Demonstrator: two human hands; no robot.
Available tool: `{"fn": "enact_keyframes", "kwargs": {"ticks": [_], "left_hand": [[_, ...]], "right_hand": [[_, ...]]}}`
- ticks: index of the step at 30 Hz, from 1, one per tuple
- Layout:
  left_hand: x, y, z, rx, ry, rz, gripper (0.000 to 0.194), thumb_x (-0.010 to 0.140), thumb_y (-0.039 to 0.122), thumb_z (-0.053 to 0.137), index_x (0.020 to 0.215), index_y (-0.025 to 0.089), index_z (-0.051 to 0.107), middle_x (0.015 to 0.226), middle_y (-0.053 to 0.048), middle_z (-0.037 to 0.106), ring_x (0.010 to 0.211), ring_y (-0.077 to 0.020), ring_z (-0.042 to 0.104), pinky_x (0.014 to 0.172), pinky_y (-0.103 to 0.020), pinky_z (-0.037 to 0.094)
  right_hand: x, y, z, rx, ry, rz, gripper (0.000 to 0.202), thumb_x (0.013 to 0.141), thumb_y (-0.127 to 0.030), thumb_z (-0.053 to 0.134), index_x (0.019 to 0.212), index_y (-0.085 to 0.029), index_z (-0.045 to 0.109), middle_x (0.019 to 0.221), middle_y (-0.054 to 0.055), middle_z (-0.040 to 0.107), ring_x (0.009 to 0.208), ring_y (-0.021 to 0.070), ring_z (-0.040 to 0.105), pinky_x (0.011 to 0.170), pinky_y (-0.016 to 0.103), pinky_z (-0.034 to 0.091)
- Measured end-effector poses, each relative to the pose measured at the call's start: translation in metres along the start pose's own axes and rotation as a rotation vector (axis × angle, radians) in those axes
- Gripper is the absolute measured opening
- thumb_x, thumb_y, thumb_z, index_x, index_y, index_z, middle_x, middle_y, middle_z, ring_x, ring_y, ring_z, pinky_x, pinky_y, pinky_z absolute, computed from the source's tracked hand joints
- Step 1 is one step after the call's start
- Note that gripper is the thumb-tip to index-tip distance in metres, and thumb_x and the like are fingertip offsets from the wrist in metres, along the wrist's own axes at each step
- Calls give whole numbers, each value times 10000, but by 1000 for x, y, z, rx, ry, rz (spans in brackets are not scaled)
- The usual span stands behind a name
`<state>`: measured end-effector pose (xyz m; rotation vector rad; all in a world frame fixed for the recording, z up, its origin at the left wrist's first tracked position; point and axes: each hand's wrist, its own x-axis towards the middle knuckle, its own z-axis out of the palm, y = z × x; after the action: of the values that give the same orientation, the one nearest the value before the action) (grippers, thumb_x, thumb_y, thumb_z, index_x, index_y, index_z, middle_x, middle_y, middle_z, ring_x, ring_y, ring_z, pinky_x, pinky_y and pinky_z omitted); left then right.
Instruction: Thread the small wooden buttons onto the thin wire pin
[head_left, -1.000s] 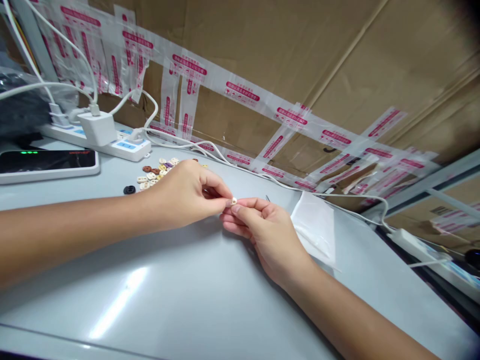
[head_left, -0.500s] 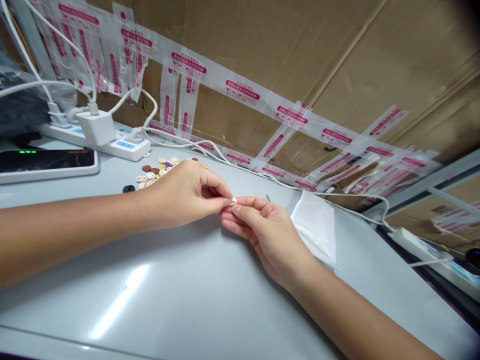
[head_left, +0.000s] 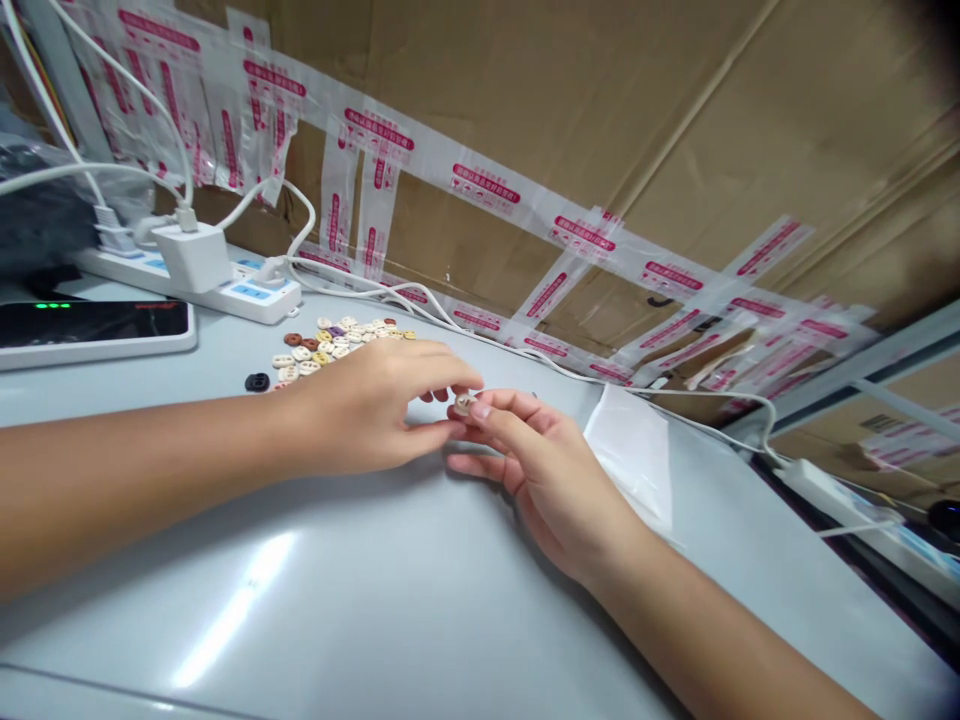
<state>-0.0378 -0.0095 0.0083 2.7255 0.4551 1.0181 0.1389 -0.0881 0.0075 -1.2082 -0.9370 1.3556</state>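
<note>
Right hand [head_left: 551,470] pinches one pale piece [head_left: 463,404], left hand [head_left: 367,405] parted around it, contact unclear; other pieces [head_left: 321,357] lie loose on the bench [head_left: 375,590], which are done indeterminable.

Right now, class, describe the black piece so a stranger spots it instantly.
On the grey table, behind the left hand, lies a cluster of small pieces. At its near left edge sits the black piece, the only black one visible beside cream, brown and yellow neighbours.

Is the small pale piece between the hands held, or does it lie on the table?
Held: the right hand pinches the pale piece with thumb and fingers. The left hand has its thumb and fingers parted.
</note>
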Motion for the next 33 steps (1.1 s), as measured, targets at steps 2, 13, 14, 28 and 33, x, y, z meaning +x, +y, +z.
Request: {"fn": "enact_keyframes", "kwargs": {"ticks": [2, 13, 14, 28, 33], "left_hand": [[-1, -2, 0, 28, -25, 36, 176, 932, 182, 564, 1039, 166, 704, 980, -26, 741, 890, -120, 672, 803, -227, 483], [-5, 3, 1, 169, -48, 121, 316, 990, 167, 447, 930, 142, 756, 928, -83, 759, 797, -154, 710, 715, -249, 509], [-5, 4, 1, 168, -55, 111, 330, 992, 167, 436, 917, 145, 756, 919, -82, 758, 789, -151, 708, 705, -246, 506], [-1, 5, 3, 503, -204, 111, 243, 975, 278, 487, 812, 158, 621, 788, -56, 659, 635, -167, 593, 564, -310, 381], [-2, 11, 3, 545, -342, 65, 104, 907, 149, 523, 831, 166, 592, 780, -38, 638, 608, -159, 582, 528, -315, 337]], "right_hand": [[-1, 0, 1, -13, -20, -13, 226, 760, -353, 820, 842, -177, 704, 961, 28, 718, 918, 159, 686, 712, 262, 620], [-1, 6, 4, -56, -33, -57, 273, 735, -395, 834, 822, -165, 717, 908, 49, 719, 883, 157, 683, 807, 283, 602], [-1, 6, 3, -59, -34, -58, 274, 734, -396, 835, 819, -165, 714, 903, 48, 720, 887, 158, 685, 816, 283, 599], [-2, 9, 6, -172, -9, -128, 236, 750, -383, 800, 785, -182, 682, 814, 13, 670, 800, 147, 654, 825, 318, 582], [-3, 10, 8, -304, 19, -166, 161, 753, -329, 751, 771, -188, 674, 816, 29, 692, 811, 168, 666, 841, 332, 563]]}}
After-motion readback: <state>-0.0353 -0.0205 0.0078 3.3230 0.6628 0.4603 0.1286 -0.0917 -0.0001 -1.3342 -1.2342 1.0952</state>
